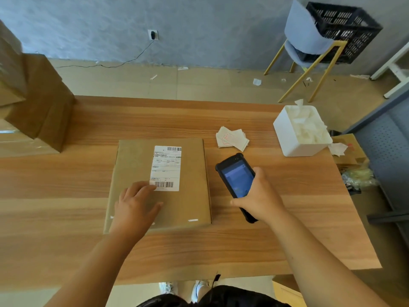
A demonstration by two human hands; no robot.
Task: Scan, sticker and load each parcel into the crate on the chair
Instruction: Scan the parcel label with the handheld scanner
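A flat brown cardboard parcel (190, 196) lies in the middle of the wooden table (276, 240), with a white shipping label (166, 165) on top. My left hand (136, 204) rests flat on the parcel's near left part, fingertips at the label's lower barcode. My right hand (257, 197) grips a black handheld scanner (235, 176) with a lit blue screen, just right of the parcel. A small pile of stickers (232, 138) lies behind the scanner. The black crate (345, 29) stands on the blue chair (307, 38) at the far right.
Tall cardboard boxes (37, 100) are stacked at the table's left end. A white foam box (298, 131) full of peeled paper stands at the right rear of the table. More cardboard and a bag (354, 165) sit past the right edge. Paper scraps litter the floor.
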